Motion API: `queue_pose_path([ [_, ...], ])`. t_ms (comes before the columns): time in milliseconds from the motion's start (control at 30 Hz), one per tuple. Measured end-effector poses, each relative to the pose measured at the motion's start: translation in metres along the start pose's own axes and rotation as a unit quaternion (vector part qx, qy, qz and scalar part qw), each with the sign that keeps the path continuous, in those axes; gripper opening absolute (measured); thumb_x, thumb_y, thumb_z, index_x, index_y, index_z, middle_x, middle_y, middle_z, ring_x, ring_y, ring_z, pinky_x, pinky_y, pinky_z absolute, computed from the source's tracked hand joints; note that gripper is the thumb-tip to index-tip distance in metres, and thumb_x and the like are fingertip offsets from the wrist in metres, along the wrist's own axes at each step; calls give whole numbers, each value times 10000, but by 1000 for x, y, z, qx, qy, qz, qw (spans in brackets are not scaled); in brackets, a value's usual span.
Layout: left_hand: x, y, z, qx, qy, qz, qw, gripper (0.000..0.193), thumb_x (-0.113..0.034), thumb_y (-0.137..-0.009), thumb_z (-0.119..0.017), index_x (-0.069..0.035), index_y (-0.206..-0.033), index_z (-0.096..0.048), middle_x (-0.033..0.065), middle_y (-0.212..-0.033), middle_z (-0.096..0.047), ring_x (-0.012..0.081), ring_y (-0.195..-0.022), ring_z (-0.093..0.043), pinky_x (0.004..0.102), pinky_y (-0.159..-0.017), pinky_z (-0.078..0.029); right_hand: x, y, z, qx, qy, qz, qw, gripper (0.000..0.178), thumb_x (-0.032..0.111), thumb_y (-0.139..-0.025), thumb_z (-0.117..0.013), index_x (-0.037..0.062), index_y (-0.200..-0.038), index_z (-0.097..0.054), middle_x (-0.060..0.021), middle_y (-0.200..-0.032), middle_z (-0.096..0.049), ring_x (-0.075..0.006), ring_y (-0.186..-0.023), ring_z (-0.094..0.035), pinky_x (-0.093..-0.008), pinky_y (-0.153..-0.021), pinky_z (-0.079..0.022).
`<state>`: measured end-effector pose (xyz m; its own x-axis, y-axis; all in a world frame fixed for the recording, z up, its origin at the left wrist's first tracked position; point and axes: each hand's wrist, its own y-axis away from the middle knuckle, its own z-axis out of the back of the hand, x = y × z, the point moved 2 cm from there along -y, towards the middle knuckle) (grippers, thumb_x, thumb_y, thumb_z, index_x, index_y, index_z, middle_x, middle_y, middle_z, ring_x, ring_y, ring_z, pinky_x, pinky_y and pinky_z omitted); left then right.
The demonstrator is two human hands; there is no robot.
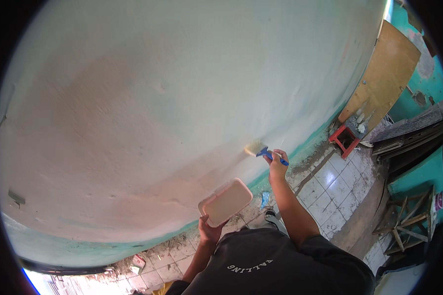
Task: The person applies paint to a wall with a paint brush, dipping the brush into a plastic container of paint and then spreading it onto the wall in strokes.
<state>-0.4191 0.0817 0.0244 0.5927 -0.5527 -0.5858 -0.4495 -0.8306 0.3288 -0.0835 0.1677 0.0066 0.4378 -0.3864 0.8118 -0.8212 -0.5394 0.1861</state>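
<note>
In my right hand point(278, 161) is a paintbrush point(262, 151) with a blue handle and pale bristles, the fingers wrapped round the handle. Its bristle end is at the wall point(182, 108), which shows whitish paint with pinkish and greenish patches. My left hand point(210, 229) grips the near edge of a shallow pinkish plastic tub point(225, 201), held close to the lower wall. The tub has rounded corners and pale, smooth contents that I cannot identify further. Some left-hand fingers are hidden beneath the tub.
A red stool point(344, 140) stands by the wall at right, near a leaning wooden board point(384, 73). Stacked dark panels point(408, 135) and a wooden frame point(409, 221) stand farther right. Debris litters the tiled floor point(325, 194); a blue wrapper point(265, 199) lies near my foot.
</note>
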Motion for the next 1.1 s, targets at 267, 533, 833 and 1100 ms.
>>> queue_pose_path([
  [267, 1, -4, 11, -12, 2, -3, 1000, 745, -431, -876, -503, -108, -1542, -417, 123, -1532, -481, 335, -1426, -440, 588, -1153, -342, 182, 25, -138, 81, 7, 134, 988, 135, 71, -991, -642, -16, -1049, -557, -131, -1028, -632, -259, -930, -719, -399, -811, -667],
  [533, 1, 0, 12, -27, 5, -13, 1000, 731, -413, -871, -509, -96, -1525, -433, 131, -1507, -489, 351, -1406, -451, 612, -1151, -348, 291, 27, -198, 199, -168, 270, 927, 143, 14, -967, -622, -24, -1060, -521, -177, -1033, -622, -321, -997, -690, -462, -942, -624],
  [833, -5, -8, 3, -8, 20, -12, 1000, 683, -363, -902, -505, -83, -1522, -450, 122, -1465, -546, 315, -1357, -519, 550, -1109, -413, 25, 2, 20, -14, 66, 1, 998, 127, 23, -967, -616, -20, -1077, -571, -189, -1034, -680, -254, -935, -707, -352, -811, -661],
  [1100, 7, -26, -2, -11, 19, 23, 999, 669, -327, -900, -512, -65, -1512, -446, 129, -1438, -562, 316, -1325, -547, 505, -1087, -449, 44, 29, 121, -10, 70, -21, 997, 206, 58, -972, -658, 1, -1127, -534, -173, -1099, -663, -261, -961, -704, -323, -854, -632],
])
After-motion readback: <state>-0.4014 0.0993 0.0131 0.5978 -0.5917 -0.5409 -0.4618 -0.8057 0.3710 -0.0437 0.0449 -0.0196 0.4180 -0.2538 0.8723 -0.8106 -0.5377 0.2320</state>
